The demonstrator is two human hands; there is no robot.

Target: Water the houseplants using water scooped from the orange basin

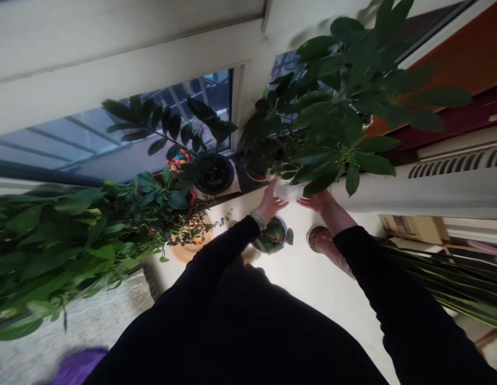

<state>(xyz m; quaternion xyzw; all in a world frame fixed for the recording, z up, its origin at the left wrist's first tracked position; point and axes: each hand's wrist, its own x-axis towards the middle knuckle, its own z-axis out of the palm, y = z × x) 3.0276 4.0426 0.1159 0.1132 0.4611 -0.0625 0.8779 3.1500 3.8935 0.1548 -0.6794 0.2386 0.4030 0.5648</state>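
Note:
A white, partly see-through pot [287, 191] sits between my two hands under a large umbrella plant [344, 123] with broad dark leaves. My left hand [269, 202], with a pale green bangle at the wrist, is curved against the pot's left side. From the right, my right hand [318, 202] holds the other side, its fingertips partly under the leaves. The pot's top is hidden by foliage. Below my hands, a plant in a blue-rimmed pot [269, 235] stands on the floor.
To the left, a dark pot [215, 174] and trailing green plants [64, 240] line the window. An orange basin [190, 248] lies on the floor near my left sleeve. Long striped leaves [444, 278] and a cardboard box [412, 227] are at the right.

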